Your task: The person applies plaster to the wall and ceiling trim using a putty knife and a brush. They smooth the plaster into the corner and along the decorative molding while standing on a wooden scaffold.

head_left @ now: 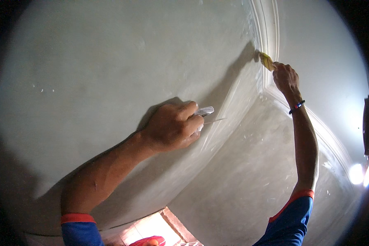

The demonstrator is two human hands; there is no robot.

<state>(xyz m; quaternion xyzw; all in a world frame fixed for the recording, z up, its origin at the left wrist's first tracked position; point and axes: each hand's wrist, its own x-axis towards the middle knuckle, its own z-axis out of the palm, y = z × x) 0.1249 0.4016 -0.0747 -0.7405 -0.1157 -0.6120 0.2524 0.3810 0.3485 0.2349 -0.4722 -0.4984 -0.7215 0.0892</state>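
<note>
My right hand [286, 78] is raised at the upper right, closed round a yellow flat scraper [267, 61]. The scraper's end is at the edge where the pale moulded cornice [270, 24] meets the grey wall [110, 61]; whether it touches is hard to tell. Lower and to the left, my left hand [174, 126] is closed, close to the wall. Out of its fingers stick a white-smeared piece [205, 111] and a thin edge, which look like parts of a putty knife; the rest is hidden in the palm.
A second grey wall [242, 156] joins the first at a corner beneath the cornice. The white ceiling [320, 61] spreads to the right, with a bright lamp [356, 174] at the far right. Far below are a lit tiled floor [151, 227] and something red [149, 241].
</note>
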